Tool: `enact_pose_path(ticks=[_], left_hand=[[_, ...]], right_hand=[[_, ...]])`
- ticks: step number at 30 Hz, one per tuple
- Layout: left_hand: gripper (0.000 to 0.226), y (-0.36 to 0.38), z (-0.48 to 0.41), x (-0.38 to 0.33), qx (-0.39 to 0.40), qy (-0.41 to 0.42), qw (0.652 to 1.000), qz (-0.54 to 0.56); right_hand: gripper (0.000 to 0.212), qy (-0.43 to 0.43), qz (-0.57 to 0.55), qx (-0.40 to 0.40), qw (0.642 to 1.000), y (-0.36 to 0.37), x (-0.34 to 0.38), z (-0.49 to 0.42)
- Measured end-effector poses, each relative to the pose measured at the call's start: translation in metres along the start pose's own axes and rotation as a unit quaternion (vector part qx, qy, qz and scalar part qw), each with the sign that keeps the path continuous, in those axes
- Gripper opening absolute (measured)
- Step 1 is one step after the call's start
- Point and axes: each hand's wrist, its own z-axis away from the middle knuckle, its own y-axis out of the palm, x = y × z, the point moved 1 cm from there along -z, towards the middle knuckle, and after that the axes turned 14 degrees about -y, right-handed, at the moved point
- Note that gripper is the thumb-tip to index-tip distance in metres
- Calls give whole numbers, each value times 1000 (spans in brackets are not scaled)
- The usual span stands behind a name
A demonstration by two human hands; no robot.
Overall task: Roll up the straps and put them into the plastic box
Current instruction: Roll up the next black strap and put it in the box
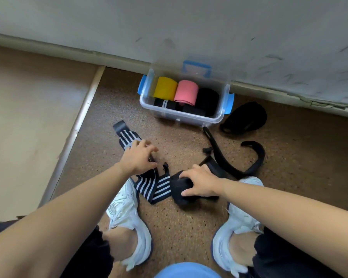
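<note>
The striped strap (147, 187) lies on the floor, near the plastic box (189, 119) — the right hand (201, 184) grips its dark rolled end, the left hand (138, 157) clutches the free length, which should stay taut, edges aligned, while winding.

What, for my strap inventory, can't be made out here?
Head view:
1. Rolls low in the plastic box: the yellow roll and pink roll lie over them.
2. Middle of the striped strap: the left hand covers it.
3. Black piece under the right hand: which strap it belongs to is hidden.
4. Blue object: cut off by the bottom edge.
</note>
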Motion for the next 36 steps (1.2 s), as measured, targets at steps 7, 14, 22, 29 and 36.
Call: enact_pose_path(ticks=[7, 14, 22, 29, 36], left_hand=[[55, 22, -7, 28, 99, -44, 994, 35], [68, -8, -5, -28, 70, 92, 982, 147], [28, -45, -9, -37, 137, 159, 958, 196], [35, -70, -17, 16, 107, 77, 952, 276], [14, -78, -21, 47, 161, 80, 965, 192]], right_hand=[[35, 11, -67, -35, 997, -29, -11, 16], [48, -33, -212, -20, 976, -95, -18, 31], [22, -15, -208, -69, 975, -118, -15, 36], [22, 65, -122, -1, 990, -118, -37, 46], [18, 131, -66, -127, 981, -121, -58, 42]])
